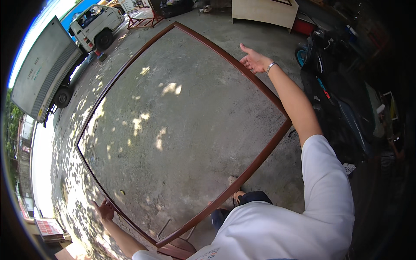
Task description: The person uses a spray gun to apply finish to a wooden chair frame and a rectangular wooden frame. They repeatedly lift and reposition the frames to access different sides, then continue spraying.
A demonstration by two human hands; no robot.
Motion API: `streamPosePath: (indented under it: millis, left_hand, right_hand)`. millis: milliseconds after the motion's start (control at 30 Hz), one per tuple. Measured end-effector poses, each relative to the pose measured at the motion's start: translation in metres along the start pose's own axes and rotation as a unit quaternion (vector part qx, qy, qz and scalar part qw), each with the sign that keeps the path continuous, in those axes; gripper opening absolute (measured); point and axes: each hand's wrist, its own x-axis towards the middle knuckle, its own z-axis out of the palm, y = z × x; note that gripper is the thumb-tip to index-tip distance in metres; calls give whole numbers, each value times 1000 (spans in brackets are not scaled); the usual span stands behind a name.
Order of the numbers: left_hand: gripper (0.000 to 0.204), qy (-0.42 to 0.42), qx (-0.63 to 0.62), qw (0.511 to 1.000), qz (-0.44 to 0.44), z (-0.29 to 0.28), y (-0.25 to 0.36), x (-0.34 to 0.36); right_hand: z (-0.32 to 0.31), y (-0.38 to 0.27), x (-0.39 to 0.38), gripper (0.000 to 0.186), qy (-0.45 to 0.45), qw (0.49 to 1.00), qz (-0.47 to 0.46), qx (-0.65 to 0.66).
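A large four-sided brown frame (229,56) spreads across the view, with grey concrete showing through its middle. Its near side passes in front of my legs. My right arm is stretched out along the far right side. There my right hand (256,60) has its thumb raised and fingers apart, with the fingertips at the frame's outer edge. Across from it, my left hand (104,211) is beside the lower left side, thumb away from the fingers, fingers close against the rail. Whether either hand bears the frame's weight cannot be made out.
A dark motorbike (333,95) stands close on the right. A pale wooden cabinet (262,15) is at the back. Near the frame's closest corner is a red seat (175,250) with metal bars. A white truck (43,73) and a white van (97,26) are parked at far left.
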Motion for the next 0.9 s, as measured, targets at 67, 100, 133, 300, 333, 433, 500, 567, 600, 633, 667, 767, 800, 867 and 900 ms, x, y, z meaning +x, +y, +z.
streamPosePath:
  millis: [67,100,133,300,333,433,500,567,600,633,667,767,800,867,900]
  left_hand:
    - [85,-40,22,999,-14,91,34,51]
    - [85,-34,25,999,-16,140,42,76]
    - [85,-47,42,998,-3,188,53,99]
    - [87,-151,107,983,-7,409,102,234]
    - [87,-158,111,981,-6,457,114,260]
    - [87,-185,167,968,-25,596,130,323]
    - [90,-190,175,966,-3,691,140,355]
    - [90,-240,197,950,-32,788,144,375]
    - [90,-246,226,942,-26,835,150,385]
    - [90,-254,236,938,-21,883,154,398]
    - [91,-261,246,933,-16,931,159,410]
    - [91,-307,267,913,-3,1059,177,453]
    - [91,-312,269,911,5,1111,169,465]
    - [93,-338,285,897,8,1196,167,476]
    - [93,-346,297,890,-4,1242,158,484]
  right_hand:
    - [-67,-18,2,107,45,999,-6,21]
    - [-95,-23,9,109,67,997,0,28]
    - [-123,-28,15,112,88,995,5,35]
    - [-257,-54,45,119,190,978,27,85]
    - [-280,-61,52,118,216,971,22,96]
    - [-346,-87,71,115,265,956,23,121]
    - [-390,-105,78,113,284,949,29,130]
    - [-436,-110,87,113,312,938,38,144]
    - [-461,-113,89,116,305,939,40,151]
    - [-487,-114,93,116,314,935,43,161]
    - [-513,-117,98,117,323,930,45,171]
    - [-580,-126,127,115,349,915,37,197]
    - [-604,-125,133,111,363,908,44,203]
    - [-642,-139,155,110,370,903,52,214]
    - [-675,-137,159,109,384,897,50,216]
